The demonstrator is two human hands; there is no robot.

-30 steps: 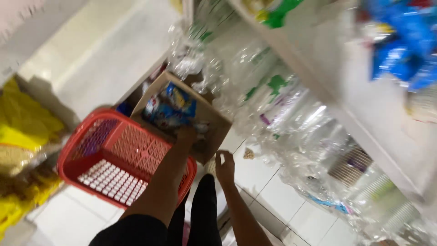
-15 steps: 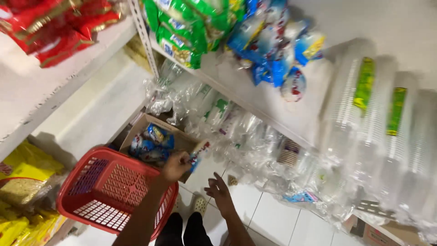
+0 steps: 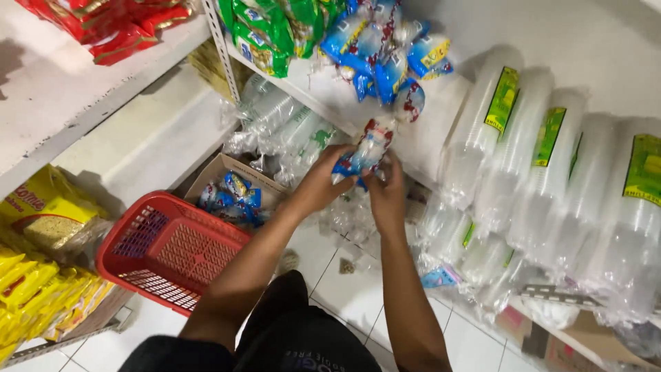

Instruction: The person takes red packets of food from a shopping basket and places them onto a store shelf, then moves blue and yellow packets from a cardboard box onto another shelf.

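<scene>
1. Below the shelf edge (image 3: 310, 96), partly hidden by fingers: blue-and-white packet (image 3: 365, 153).
2. Left hand (image 3: 318, 184) closed on its lower end.
3. Right hand (image 3: 387, 196) gripping the same packet, above the red basket (image 3: 165, 251).

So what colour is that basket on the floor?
Red; the basket shows best in the head view.

The small packet (image 3: 368, 148) is partly covered by the fingers of the left hand (image 3: 320, 184) and the right hand (image 3: 385, 196), and it is blurred. The red packets (image 3: 113, 24) are cut by the top edge. The yellow packets (image 3: 31, 275) leave the picture at left. The cardboard box (image 3: 231, 180) is partly hidden behind the red basket (image 3: 169, 251).
</scene>
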